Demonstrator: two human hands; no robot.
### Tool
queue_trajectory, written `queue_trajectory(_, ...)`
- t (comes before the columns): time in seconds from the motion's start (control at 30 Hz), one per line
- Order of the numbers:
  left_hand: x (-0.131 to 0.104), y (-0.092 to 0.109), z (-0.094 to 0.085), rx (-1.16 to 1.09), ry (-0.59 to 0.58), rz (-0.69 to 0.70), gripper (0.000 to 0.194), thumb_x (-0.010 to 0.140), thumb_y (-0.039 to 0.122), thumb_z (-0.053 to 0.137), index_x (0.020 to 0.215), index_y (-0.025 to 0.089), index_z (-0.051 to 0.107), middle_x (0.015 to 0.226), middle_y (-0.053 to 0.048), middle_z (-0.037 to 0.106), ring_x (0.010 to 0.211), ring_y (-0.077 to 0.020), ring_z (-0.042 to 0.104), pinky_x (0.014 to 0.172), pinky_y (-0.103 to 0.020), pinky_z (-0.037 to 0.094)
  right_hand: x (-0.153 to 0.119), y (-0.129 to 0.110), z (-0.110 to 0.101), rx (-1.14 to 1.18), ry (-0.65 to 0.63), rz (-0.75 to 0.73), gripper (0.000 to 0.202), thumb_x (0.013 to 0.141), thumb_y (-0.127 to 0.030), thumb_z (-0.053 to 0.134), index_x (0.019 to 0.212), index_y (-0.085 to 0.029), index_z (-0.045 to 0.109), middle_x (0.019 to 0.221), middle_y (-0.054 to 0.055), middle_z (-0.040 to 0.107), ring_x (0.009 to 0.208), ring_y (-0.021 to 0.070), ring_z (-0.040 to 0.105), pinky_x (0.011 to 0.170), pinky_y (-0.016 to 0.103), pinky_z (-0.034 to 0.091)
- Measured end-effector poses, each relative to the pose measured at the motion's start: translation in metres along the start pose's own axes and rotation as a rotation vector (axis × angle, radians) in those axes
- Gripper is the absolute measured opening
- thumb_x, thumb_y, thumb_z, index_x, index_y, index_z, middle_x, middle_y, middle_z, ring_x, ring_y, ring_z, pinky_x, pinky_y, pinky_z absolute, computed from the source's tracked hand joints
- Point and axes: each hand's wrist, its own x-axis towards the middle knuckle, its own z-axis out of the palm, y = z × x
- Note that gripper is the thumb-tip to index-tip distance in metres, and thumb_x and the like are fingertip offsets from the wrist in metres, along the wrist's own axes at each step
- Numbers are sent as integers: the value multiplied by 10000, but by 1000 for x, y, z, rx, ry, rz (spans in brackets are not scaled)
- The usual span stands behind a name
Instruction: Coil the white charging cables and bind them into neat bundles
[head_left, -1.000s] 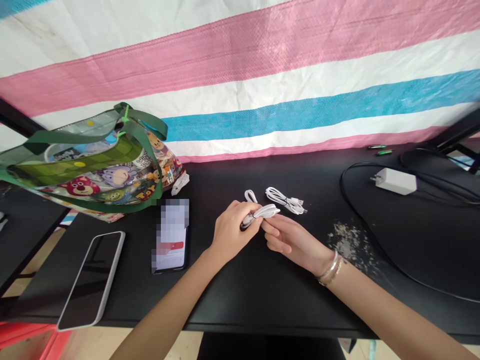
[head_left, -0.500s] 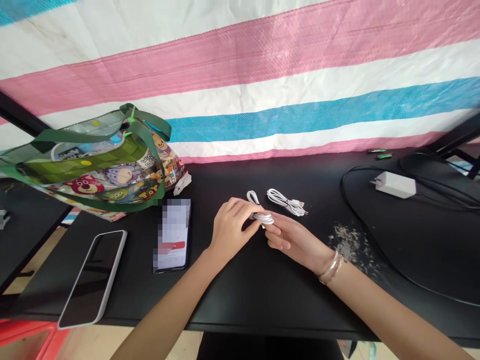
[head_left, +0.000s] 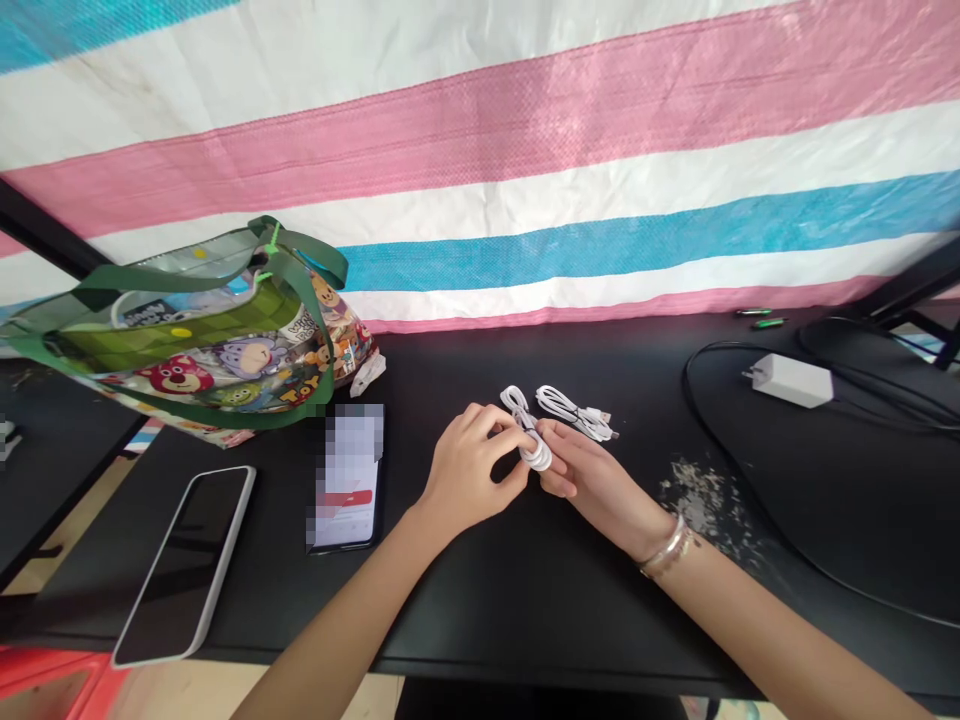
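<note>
Between my hands is a coiled white charging cable (head_left: 537, 457), bunched in the middle, its far loop pointing toward the back of the table. My right hand (head_left: 596, 485), with bracelets at the wrist, pinches the coil from the right between thumb and fingers. From the left, my left hand (head_left: 472, 465) curls its thumb and index finger against the same coil; part of their contact is hidden. Just behind my right fingers lies a second white charging cable (head_left: 574, 413), coiled and tied with a dark band, its plug ends to the right.
A phone with a lit screen (head_left: 349, 480) and a dark-screened phone in a pale case (head_left: 187, 565) lie left. Behind them stands a cartoon-print bag (head_left: 247, 365). At right are a white charger (head_left: 792, 380) and a black cord (head_left: 739, 475) on the black table (head_left: 480, 610).
The held coil has tilted, so more of its length and far loop shows. My left fingers have spread and shifted on it. The view has tipped slightly upward.
</note>
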Motion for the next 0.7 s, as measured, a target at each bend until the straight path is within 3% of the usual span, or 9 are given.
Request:
queue_trajectory(0.13,0,-1,-2,5,-50,22,233,845,396,549,791,189,641,800,-40,618,725,-170,517,658,-294,442,-2,-4,1,-41,36,-49,460,703,-502,734,605,-206,395,534,-84,308,455,62,241,441,235,237)
queue_trajectory(0.23,-1,-2,-3,-27,-53,-2,293,868,448,521,781,198,647,780,-34,620,717,-166,515,650,-288,437,-3,-3,2,-95,38,-104,415,737,-506,701,640,-219,418,533,-83,309,459,79,249,442,252,247)
queue_trajectory(0.7,-1,3,2,-63,-33,-48,170,837,252,582,675,216,620,539,50,584,605,-120,490,572,-223,395,-2,-8,2,-167,29,-199,360,782,-504,653,678,-234,437,533,-82,295,461,99,228,455,284,243)
